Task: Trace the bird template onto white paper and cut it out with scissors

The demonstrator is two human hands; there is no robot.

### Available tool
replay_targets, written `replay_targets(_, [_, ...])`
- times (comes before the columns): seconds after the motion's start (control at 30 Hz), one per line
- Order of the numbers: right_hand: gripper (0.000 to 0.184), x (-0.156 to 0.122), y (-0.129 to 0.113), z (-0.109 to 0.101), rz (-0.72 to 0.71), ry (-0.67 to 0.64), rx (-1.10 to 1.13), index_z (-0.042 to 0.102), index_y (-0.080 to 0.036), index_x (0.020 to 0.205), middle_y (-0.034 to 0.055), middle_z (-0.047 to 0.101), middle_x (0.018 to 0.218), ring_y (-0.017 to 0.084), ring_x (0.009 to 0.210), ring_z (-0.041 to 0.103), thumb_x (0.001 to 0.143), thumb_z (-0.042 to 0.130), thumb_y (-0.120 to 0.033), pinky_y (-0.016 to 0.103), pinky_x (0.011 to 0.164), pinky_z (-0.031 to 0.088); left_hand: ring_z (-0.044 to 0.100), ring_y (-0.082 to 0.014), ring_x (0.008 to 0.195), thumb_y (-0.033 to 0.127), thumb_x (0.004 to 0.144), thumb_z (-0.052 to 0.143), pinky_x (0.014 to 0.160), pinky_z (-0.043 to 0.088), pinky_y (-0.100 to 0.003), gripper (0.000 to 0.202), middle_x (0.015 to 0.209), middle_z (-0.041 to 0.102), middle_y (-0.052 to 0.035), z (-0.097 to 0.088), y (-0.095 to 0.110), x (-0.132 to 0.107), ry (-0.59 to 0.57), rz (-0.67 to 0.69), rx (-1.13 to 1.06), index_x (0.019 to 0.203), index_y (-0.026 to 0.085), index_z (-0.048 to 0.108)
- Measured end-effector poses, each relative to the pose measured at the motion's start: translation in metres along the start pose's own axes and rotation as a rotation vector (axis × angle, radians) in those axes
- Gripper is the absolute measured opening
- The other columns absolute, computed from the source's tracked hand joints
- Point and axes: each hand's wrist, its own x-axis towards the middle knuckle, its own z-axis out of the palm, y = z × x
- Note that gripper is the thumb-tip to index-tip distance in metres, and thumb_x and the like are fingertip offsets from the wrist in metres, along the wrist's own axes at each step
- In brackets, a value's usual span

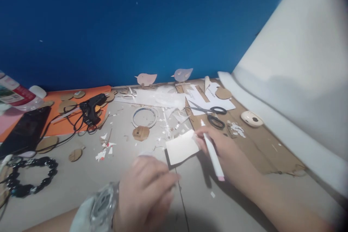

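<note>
In our right hand (217, 141) we hold a slim white marker with a pink end (213, 156) and a cream rectangular sheet of paper (182, 148). Our blurred left hand (146, 192) is near the sheet. Beyond, black-handled metal scissors (208, 110) lie open.

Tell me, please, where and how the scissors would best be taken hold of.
Probably by the black handle loops, coming from the near right: the scissors lie slightly open, blades pointing left. The right hand is nearest but holds the white pen.
</note>
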Motion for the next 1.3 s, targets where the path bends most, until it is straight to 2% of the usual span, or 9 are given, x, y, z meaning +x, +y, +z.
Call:
replay_targets(0.07, [0.011, 0.000, 0.000, -0.003, -0.006, -0.091, -0.023, 0.055, -0.026, 0.089, -0.0028, 0.062, 0.066, 0.017, 0.057, 0.057, 0.086, 0.044, -0.022, 0.027, 0.052, 0.041, 0.052, -0.0177, 0.068, 0.024, 0.083, 0.044, 0.067, 0.039, -0.033, 0.026, 0.078, 0.060, -0.0037, 0.002, 0.006, -0.002, -0.112, 0.085, 0.211, 0.106, 0.019, 0.057])
replay_targets(0.17, [0.014, 0.000, 0.001, -0.007, -0.037, -0.153, -0.093, 0.055, -0.027, 0.089, -0.0030, 0.062, 0.066, 0.017, 0.055, 0.056, 0.085, 0.044, -0.019, 0.027, 0.049, 0.039, 0.055, -0.0224, 0.073, 0.038, 0.082, 0.052, 0.068, 0.040, -0.037, 0.044, 0.085, 0.064, -0.0068, 0.002, 0.014, -0.003, -0.355, -0.068, 0.475, 0.118, 0.014, 0.054])
replay_targets(0.33, [0.019, 0.000, 0.002, -0.010, -0.121, 0.119, -0.190, 0.053, -0.025, 0.099, 0.0057, 0.062, 0.092, 0.026, 0.083, 0.057, 0.084, 0.051, -0.037, 0.036, 0.068, 0.042, 0.056, -0.0234, 0.078, 0.041, 0.081, 0.053, 0.068, 0.042, -0.037, 0.051, 0.092, 0.065, -0.0081, 0.001, 0.023, -0.001, -0.533, -0.126, 0.461, 0.124, 0.014, 0.050])
replay_targets(0.47, [0.020, -0.007, -0.001, -0.009, -0.245, 0.167, -0.068, 0.052, -0.026, 0.103, 0.0046, 0.061, 0.091, 0.024, 0.083, 0.058, 0.087, 0.047, -0.035, 0.037, 0.075, 0.043, 0.054, -0.0198, 0.065, 0.036, 0.081, 0.053, 0.056, 0.039, -0.033, 0.037, 0.079, 0.062, -0.0047, 0.005, 0.029, -0.001, -0.565, -0.119, 0.461, 0.115, 0.020, 0.056])
replay_targets(0.57, [0.027, -0.011, -0.007, -0.008, -0.271, -0.049, 0.144, 0.051, -0.028, 0.112, 0.0032, 0.063, 0.093, 0.023, 0.084, 0.060, 0.089, 0.041, -0.037, 0.036, 0.076, 0.046, 0.054, -0.0190, 0.063, 0.040, 0.082, 0.052, 0.054, 0.039, -0.031, 0.050, 0.079, 0.061, -0.0041, 0.010, 0.028, -0.003, -0.581, -0.072, 0.423, 0.127, 0.021, 0.045])
replay_targets(0.73, [0.027, -0.005, -0.015, 0.000, -0.061, -0.418, 0.380, 0.052, -0.024, 0.107, 0.0048, 0.061, 0.102, 0.021, 0.093, 0.057, 0.093, 0.035, -0.039, 0.034, 0.080, 0.045, 0.056, -0.0206, 0.066, 0.045, 0.080, 0.054, 0.056, 0.040, -0.032, 0.064, 0.082, 0.062, -0.0045, 0.018, 0.022, -0.002, -0.645, -0.161, 0.303, 0.136, 0.024, 0.033])
replay_targets(0.9, [0.031, -0.008, -0.011, 0.019, 0.129, -0.309, 0.488, 0.053, -0.025, 0.100, 0.0007, 0.060, 0.085, 0.018, 0.084, 0.055, 0.092, 0.033, -0.047, 0.034, 0.081, 0.041, 0.057, -0.0224, 0.069, 0.044, 0.080, 0.052, 0.059, 0.042, -0.034, 0.059, 0.084, 0.063, -0.0055, 0.018, 0.021, 0.002, -0.704, -0.230, 0.275, 0.132, 0.019, 0.041])
replay_targets(1.0, [0.031, -0.015, -0.010, 0.022, 0.211, -0.293, 0.478, 0.054, -0.025, 0.099, 0.0004, 0.059, 0.079, 0.018, 0.075, 0.055, 0.091, 0.035, -0.048, 0.030, 0.070, 0.043, 0.057, -0.0215, 0.069, 0.043, 0.080, 0.052, 0.059, 0.042, -0.032, 0.057, 0.084, 0.063, -0.0057, 0.017, 0.022, 0.002, -0.687, -0.261, 0.267, 0.131, 0.019, 0.042])
replay_targets(1.3, [0.021, -0.010, -0.015, 0.018, 0.134, -0.280, 0.364, 0.051, -0.022, 0.075, -0.0030, 0.050, 0.063, 0.013, 0.060, 0.049, 0.089, 0.043, -0.035, 0.024, 0.056, 0.038, 0.058, -0.0212, 0.069, 0.045, 0.081, 0.053, 0.060, 0.044, -0.033, 0.054, 0.084, 0.064, -0.0066, 0.018, 0.021, -0.003, -0.557, -0.184, 0.370, 0.125, 0.014, 0.049])
